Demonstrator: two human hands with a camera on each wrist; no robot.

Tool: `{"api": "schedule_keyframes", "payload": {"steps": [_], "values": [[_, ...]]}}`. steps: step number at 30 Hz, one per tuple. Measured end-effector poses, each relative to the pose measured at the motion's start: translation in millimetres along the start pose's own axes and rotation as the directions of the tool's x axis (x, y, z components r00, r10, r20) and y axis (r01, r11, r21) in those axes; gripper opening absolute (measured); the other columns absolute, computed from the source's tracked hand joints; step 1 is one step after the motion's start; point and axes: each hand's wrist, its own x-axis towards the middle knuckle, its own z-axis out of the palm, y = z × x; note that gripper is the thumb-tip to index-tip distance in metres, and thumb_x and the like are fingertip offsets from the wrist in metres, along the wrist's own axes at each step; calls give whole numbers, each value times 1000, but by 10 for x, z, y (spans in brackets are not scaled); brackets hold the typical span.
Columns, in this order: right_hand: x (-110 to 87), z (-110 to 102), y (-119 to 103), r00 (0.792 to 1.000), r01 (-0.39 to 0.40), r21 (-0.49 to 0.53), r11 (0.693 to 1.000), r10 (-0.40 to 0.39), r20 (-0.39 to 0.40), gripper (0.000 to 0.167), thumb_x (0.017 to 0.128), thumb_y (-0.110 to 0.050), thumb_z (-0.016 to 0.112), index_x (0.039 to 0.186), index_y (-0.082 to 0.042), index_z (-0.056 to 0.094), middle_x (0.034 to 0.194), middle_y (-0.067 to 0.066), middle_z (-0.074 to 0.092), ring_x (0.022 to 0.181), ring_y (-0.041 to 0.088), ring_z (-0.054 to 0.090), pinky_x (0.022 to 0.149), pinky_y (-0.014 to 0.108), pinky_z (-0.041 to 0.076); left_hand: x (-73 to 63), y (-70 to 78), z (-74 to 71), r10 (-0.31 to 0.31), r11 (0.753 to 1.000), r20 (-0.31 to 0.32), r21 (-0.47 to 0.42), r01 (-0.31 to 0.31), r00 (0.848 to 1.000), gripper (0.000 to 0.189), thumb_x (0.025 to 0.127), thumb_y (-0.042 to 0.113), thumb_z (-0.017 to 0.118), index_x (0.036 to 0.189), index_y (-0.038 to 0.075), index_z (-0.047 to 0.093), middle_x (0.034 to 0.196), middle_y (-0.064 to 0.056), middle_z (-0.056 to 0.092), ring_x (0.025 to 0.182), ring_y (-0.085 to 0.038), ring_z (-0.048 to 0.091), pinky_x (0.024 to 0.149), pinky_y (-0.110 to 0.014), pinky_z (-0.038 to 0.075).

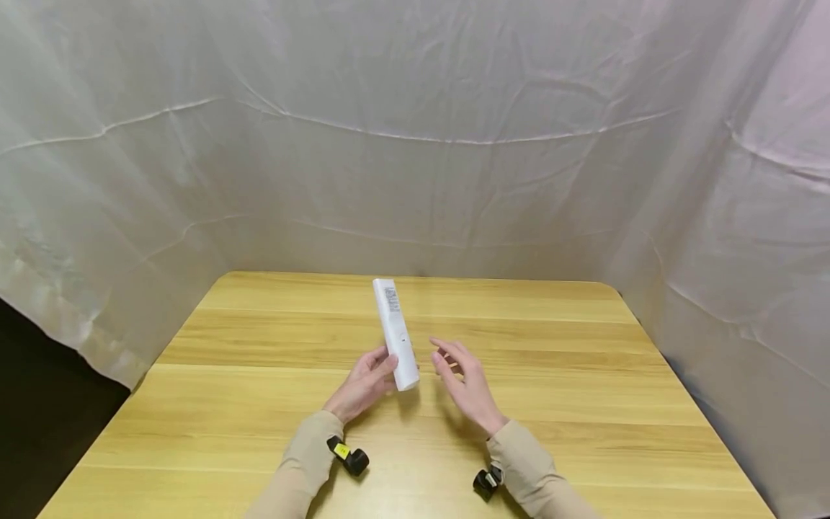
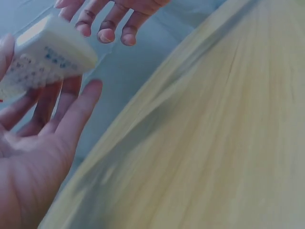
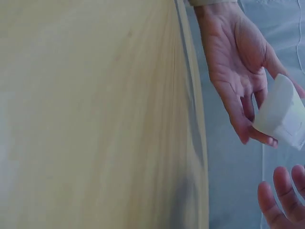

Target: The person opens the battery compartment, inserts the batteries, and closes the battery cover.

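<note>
My left hand (image 1: 363, 386) holds a long, slim white bar-shaped object (image 1: 394, 331) near its closer end, thumb on the upper face and fingers beneath. Small dark print and a little round mark show on that face, and the far end tilts up above the table. In the left wrist view the object (image 2: 55, 52) has a rounded end, with blue print and rows of small marks on another face. Just to the right, my right hand (image 1: 470, 386) hovers apart from it with loosely bent fingers and nothing in them.
Both hands are over a light wood-grain table (image 1: 558, 389). Pale grey curtains (image 1: 415, 180) hang behind it and at the sides. Each wrist carries a small black camera (image 1: 355, 461), and a dark area (image 1: 45, 382) lies beyond the table at left.
</note>
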Motion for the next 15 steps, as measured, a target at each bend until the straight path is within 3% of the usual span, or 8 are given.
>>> {"api": "schedule_keyframes", "payload": {"steps": [3, 8, 11, 15], "values": [[-10, -45, 19, 1000, -27, 17, 999, 27, 14, 31, 102, -8, 57, 130, 3, 63, 97, 14, 66, 77, 25, 66, 69, 22, 59, 9, 55, 15, -40, 997, -75, 62, 45, 996, 62, 107, 22, 47, 156, -6, 21, 152, -36, 33, 122, -17, 60, 107, -42, 54], [-24, -124, 45, 996, -76, 8, 997, 76, 39, 32, 103, -12, 56, 133, -3, 63, 101, 14, 66, 79, 32, 65, 69, 21, 57, 12, 151, 43, -50, 975, -232, 199, 98, 972, 58, 104, 21, 54, 150, -7, 34, 136, -29, 47, 119, -25, 61, 105, -41, 55], [-23, -180, 59, 994, -100, 2, 995, 100, 53, 33, 104, -14, 54, 134, -2, 62, 103, 16, 66, 80, 30, 66, 68, 26, 59, 23, 195, 57, -22, 950, -345, 286, 127, 938, 56, 100, 20, 62, 145, -8, 43, 122, -18, 55, 104, -19, 66, 97, -35, 60], [-21, -249, 97, 988, -140, 6, 990, 139, 73, 35, 105, -16, 53, 136, -1, 60, 106, 18, 64, 80, 28, 67, 66, 35, 61, 33, 248, 89, 39, 898, -456, 406, 169, 889, 53, 94, 24, 70, 136, -6, 54, 109, -15, 62, 87, -14, 63, 82, -27, 61]]}}
